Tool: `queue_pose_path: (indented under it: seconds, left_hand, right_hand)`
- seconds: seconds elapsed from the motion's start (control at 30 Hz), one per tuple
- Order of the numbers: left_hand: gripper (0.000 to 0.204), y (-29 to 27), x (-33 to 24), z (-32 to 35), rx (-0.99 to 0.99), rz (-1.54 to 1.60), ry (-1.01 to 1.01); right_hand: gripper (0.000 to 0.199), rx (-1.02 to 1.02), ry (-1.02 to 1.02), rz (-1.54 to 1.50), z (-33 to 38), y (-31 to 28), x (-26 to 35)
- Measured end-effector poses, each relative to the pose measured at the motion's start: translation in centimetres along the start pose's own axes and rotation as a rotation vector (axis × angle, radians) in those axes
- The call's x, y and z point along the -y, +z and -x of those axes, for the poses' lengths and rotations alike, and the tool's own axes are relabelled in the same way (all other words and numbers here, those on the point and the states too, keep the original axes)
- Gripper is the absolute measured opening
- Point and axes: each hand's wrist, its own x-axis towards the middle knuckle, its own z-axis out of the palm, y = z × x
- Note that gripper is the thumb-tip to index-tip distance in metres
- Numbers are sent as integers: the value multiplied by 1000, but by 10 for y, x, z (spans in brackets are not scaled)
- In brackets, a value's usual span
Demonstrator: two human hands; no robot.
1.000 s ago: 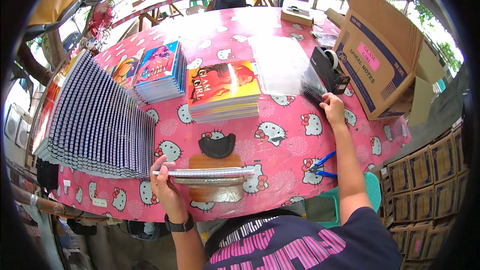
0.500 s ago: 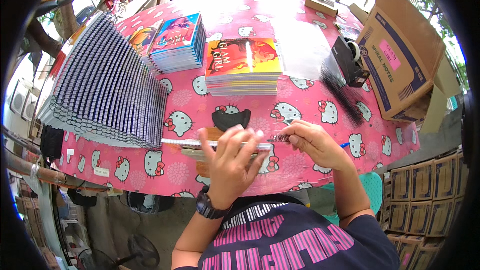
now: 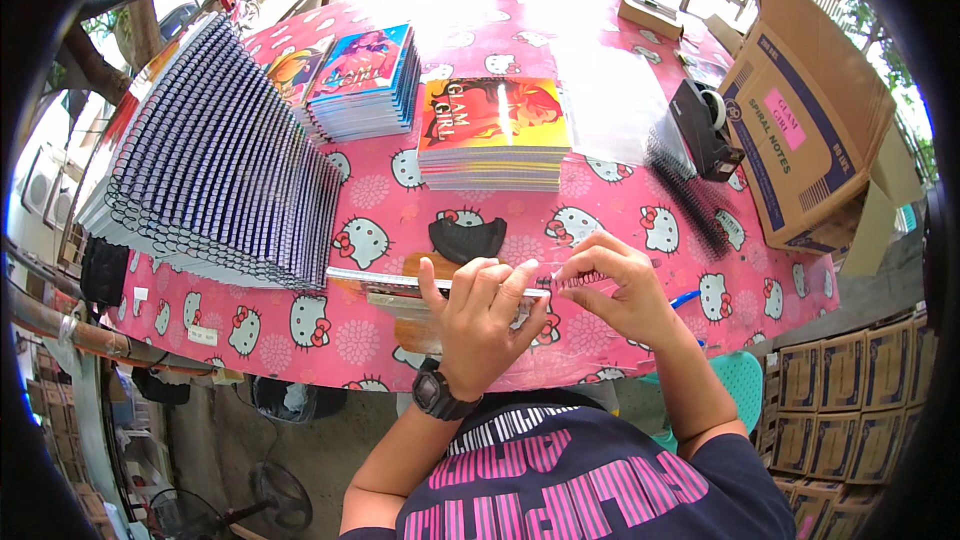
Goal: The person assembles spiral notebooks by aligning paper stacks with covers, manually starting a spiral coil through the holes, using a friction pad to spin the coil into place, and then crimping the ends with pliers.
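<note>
While the thin, pale block of paper sheets (image 3: pixel 378 284) lies lengthwise before the person, above a brown wooden board (image 3: pixel 415 334), its right end sits by the tip of a dark, thin wire-like spiral coil (image 3: pixel 590 281); whether the two touch is hard to tell. The right hand (image 3: pixel 618 285) pinches that coil between thumb and fingers. The left hand (image 3: pixel 485 308) lays spread fingers across the block's upper edge, its thumb on the near side; how firmly it grips cannot be told. Should that hold be loose, the sheets could slide out of line; should the pinch tilt, the coil could snag on the block's end or bend.

A black, curved pad (image 3: pixel 468 239) lies just beyond the block. Blue-handled pliers (image 3: pixel 686 298), partly hidden by the right forearm, could be knocked by a sweep of that arm. The block's left end is just beside the tall, slanting stack of spiral-edged notebooks (image 3: pixel 225 175), so a sideways push could jar the stack. Farther right, a heap of loose black coils (image 3: pixel 690 202) might tangle if brushed.
</note>
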Motion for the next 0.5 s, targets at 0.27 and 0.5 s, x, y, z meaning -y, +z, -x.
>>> queue_pose_path:
  seconds: [0.27,0.5]
  left_hand:
    - [35,10,-5,3,-55,-27,-30]
    - [35,12,-7,2,-42,-58,-59]
  right_hand:
    - [18,10,-107,104,-2,4,-1]
    - [21,101,-51,-27,-5,-2,-3]
